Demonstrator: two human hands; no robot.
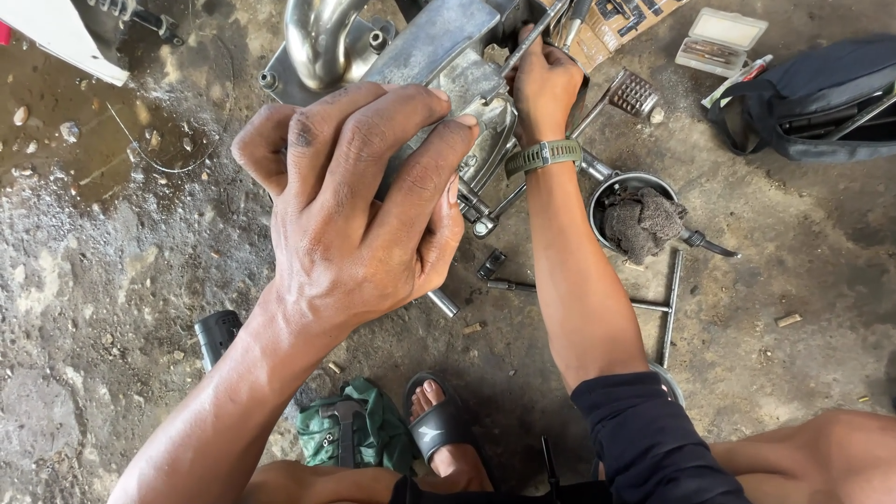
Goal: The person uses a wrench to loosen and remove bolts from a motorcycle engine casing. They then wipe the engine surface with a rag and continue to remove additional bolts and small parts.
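Observation:
My left hand (359,201) rests its fingers on a grey metal engine casing (439,51) that stands on the concrete floor, fingertips pressed against its side. My right hand (543,82), with a green watch strap on the wrist, is closed around a thin metal tool (534,37) whose shaft runs into the top of the casing. A curved chrome pipe (317,37) joins the casing at its left.
A metal bowl with a dirty rag (639,219) sits right of my forearm, with a T-handle wrench (670,308) below it. A small plastic case (721,39), a dark bag (821,98), a green cloth (359,429) and my sandalled foot (439,425) surround the spot.

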